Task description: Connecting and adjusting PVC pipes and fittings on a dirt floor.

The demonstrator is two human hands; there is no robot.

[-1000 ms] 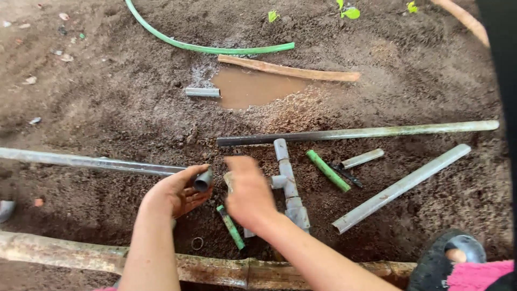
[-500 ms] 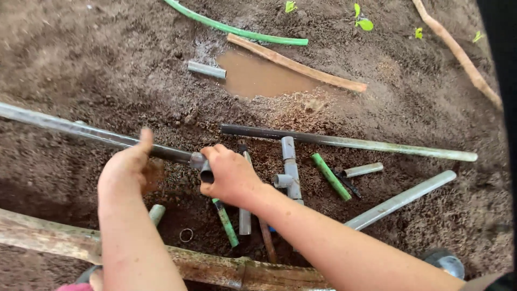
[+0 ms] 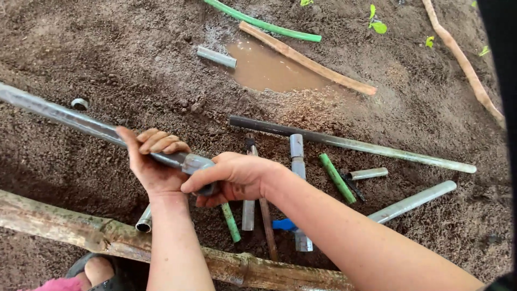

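A long grey pipe [image 3: 59, 116] runs from the left edge over the dark soil. My left hand [image 3: 153, 164] is wrapped around it near its right end. At that end sits a grey fitting [image 3: 196, 164], and my right hand [image 3: 231, 178] grips it from the right, fingers curled over it. Just below my hands lie a short green tube [image 3: 231, 222], a grey pipe stub [image 3: 247, 214] and a brown stick [image 3: 267, 226].
A second long grey pipe [image 3: 350, 144] lies to the right, with a valve assembly with a blue handle [image 3: 296, 194], a green tube [image 3: 337, 178] and short pipe pieces [image 3: 412, 201]. A muddy puddle [image 3: 269, 70] is behind. A bamboo pole [image 3: 81, 229] crosses the front; a foot in a sandal [image 3: 99, 271] is below it.
My left hand has closed around the long pipe and lifted it. My right hand has stayed on the fitting at its end. The view has shifted slightly.
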